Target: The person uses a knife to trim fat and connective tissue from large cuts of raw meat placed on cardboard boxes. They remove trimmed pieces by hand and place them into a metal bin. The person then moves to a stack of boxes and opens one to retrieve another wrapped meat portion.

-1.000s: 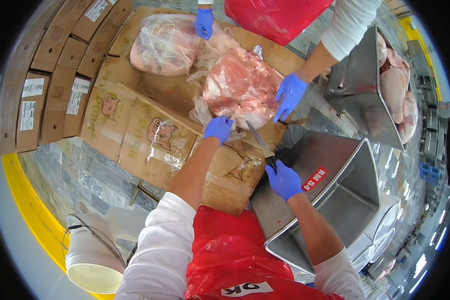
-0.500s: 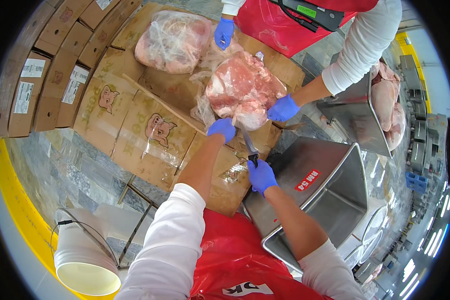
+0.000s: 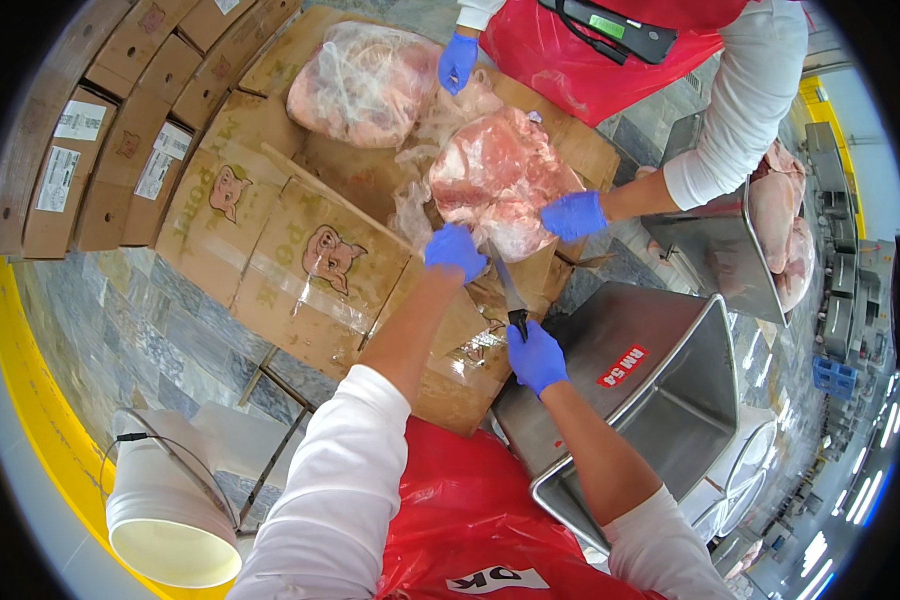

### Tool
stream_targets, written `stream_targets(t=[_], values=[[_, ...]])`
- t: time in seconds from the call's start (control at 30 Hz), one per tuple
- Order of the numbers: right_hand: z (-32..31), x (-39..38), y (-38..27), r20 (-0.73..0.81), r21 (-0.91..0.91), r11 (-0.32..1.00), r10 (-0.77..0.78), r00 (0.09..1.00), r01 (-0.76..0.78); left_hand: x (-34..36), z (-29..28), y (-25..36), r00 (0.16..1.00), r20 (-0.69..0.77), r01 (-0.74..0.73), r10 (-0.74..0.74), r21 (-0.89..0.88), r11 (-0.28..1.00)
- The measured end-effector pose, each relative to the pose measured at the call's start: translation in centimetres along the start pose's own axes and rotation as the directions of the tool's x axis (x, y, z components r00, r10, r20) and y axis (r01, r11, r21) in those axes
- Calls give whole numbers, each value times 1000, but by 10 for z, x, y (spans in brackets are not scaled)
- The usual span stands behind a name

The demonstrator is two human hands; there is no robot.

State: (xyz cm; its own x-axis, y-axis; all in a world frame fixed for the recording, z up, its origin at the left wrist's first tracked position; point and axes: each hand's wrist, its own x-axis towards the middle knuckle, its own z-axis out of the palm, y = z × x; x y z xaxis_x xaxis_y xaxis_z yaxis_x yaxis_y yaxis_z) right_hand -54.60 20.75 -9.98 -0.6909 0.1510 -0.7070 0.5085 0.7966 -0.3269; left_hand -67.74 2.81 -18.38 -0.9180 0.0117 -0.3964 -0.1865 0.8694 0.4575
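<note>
From far away, I see a big piece of meat on the brown cardboard. I think it is heavy, soft and floppy, and wet enough to slide out of my fingers. It should not break, but it may sag, so I would hold a thick edge low down and stay away from the blade. The meat lies just past my left hand, whose bent fingers are at its near edge; I can't tell if they pinch it. My right hand is wrapped around the handle of the knife, and the meat is ahead of it, past the blade. The helper's left hand is at the meat's right side.
</note>
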Motion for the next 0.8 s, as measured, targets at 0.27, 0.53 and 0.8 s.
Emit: stream_targets(t=[0.27,0.53,0.8], values=[[-36,-17,-34,178,139,984,89,980,-115,52,14,-32,989,55,143,-141,-40,989],[-23,-19,-61,263,446,858,145,954,-253,158,24,-110,939,-307,-100,-152,-669,737],[-30,-19,-94,242,380,852,284,928,-360,182,24,-82,997,-76,-63,-6,-864,500]])
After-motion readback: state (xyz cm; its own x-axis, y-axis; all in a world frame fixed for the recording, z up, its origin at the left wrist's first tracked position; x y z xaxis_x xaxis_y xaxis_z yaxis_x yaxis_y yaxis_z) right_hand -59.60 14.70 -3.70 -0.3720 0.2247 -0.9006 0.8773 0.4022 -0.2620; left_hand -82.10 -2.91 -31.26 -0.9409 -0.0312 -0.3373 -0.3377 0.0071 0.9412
